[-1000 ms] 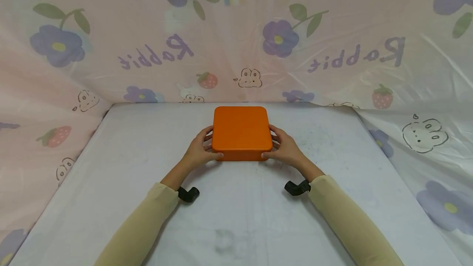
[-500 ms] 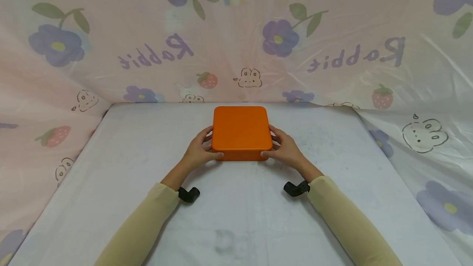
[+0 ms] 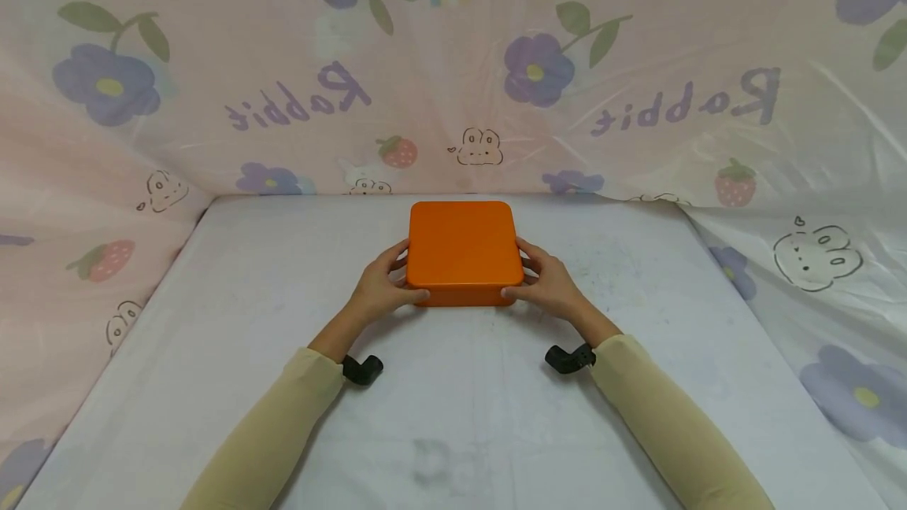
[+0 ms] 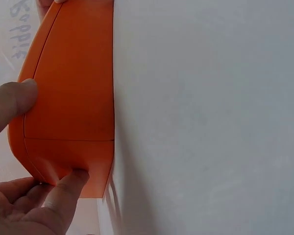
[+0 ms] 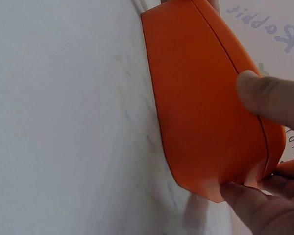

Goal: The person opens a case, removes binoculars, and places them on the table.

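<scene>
An orange square box with rounded corners rests on the white table, near its far side. My left hand grips the box's left side, its thumb on the front face near the corner. On the right side, my right hand holds it the same way. Both wrist views show a thin seam running along the box wall just below the top, with the left thumb and the right thumb lying across it. Other fingers press the side walls lower down. The box's back and underside are hidden.
The white-covered table stretches around the box. A pink printed curtain hangs behind it and along both sides. Black wrist cameras sit at both cuffs of the pale yellow sleeves.
</scene>
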Tool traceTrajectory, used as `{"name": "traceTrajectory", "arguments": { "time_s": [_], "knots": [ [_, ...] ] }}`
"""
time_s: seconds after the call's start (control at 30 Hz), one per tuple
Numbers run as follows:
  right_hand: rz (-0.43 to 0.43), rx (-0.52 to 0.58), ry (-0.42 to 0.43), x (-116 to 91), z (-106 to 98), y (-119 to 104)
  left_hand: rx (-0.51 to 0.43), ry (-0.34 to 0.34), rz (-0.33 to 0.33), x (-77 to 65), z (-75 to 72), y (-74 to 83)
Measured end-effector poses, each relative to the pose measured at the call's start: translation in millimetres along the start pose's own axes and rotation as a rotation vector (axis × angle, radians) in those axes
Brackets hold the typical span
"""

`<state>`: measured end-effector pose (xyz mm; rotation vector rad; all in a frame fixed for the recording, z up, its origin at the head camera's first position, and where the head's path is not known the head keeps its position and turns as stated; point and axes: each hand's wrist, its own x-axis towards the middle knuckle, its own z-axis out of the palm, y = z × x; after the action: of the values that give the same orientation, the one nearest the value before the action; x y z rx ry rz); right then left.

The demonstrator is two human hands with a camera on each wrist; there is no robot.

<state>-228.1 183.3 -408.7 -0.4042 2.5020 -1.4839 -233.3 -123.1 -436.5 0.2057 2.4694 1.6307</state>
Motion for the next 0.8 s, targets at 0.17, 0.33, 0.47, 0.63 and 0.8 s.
{"name": "traceTrajectory", "arguments": {
  "time_s": [0.17, 0.33, 0.47, 0.63, 0.8],
  "knots": [
    [0.017, 0.008, -0.001, 4.1, 0.3, 7.7, 0.002, -0.001, 0.005, 0.4, -0.6, 0.5],
    [0.003, 0.018, 0.007, 7.4, 0.5, 18.9, 0.013, -0.002, 0.018, 0.4, -0.5, 0.7],
    [-0.008, 0.000, 0.013, 6.4, 0.4, 16.9, 0.019, 0.003, 0.015, 0.3, -0.6, 1.4],
    [-0.016, -0.014, 0.013, 5.9, 0.2, 14.3, 0.024, 0.007, 0.011, -0.5, -0.3, 2.3],
    [-0.006, -0.004, 0.015, 6.7, 0.8, 16.5, 0.025, 0.003, 0.013, -0.2, -0.1, 1.5]
  ]
}}
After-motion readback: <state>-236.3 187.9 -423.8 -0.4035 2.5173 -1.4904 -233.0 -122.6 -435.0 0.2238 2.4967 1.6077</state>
